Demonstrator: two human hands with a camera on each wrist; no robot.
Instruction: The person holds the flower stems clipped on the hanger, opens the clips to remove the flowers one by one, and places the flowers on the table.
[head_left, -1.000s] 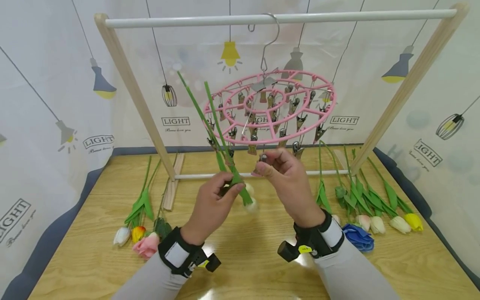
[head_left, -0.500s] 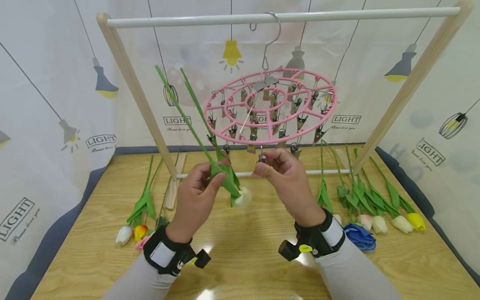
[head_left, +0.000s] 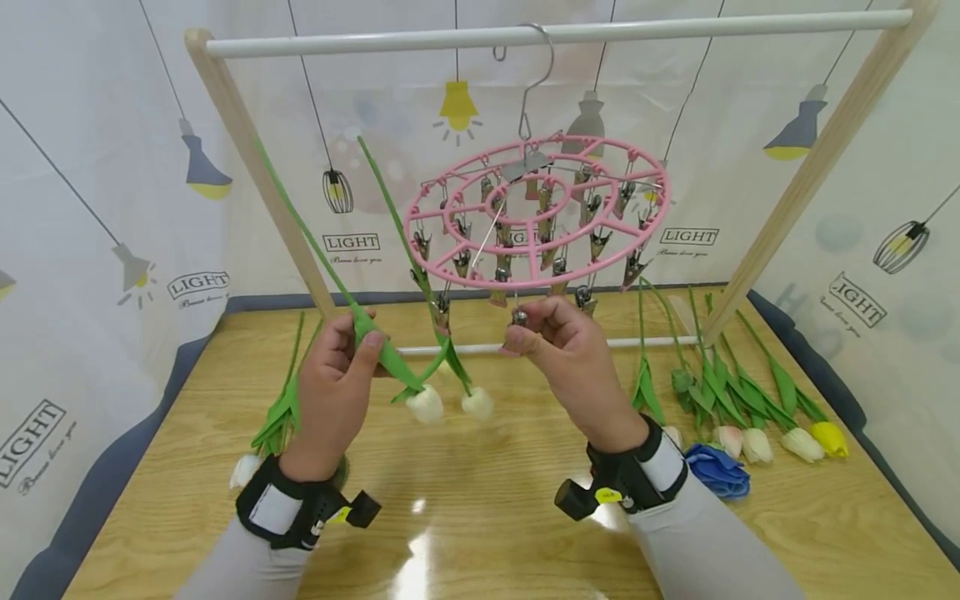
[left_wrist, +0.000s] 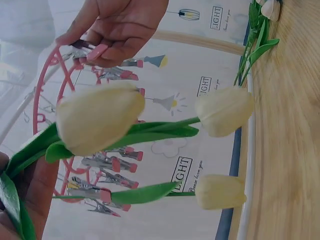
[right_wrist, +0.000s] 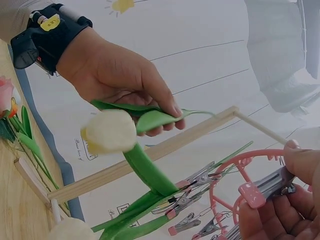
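My left hand (head_left: 330,383) pinches a white artificial tulip (head_left: 425,404) by its green stem, bloom downward and stem slanting up to the left. My right hand (head_left: 573,358) pinches a metal clip (right_wrist: 267,185) with pink tips, at the near rim of a round pink clip hanger (head_left: 533,250). In the left wrist view, two more white tulips hang bloom-down: one tulip (left_wrist: 225,112) and another tulip (left_wrist: 220,192) lower in that view. A clip (head_left: 441,315) on the hanger's left side holds a hanging stem. Whether the right hand's clip is squeezed apart, I cannot tell.
The hanger hooks over the white top bar (head_left: 375,43) of a wooden-sided rack (head_left: 817,167). Several tulips and a blue rose (head_left: 716,471) lie on the wooden table (head_left: 465,533) at right. More flowers lie at left, partly behind my left arm.
My left hand has moved left with its tulip, drawing it away from the hanging blooms, which now show separately. My right hand stays at its clip on the hanger.
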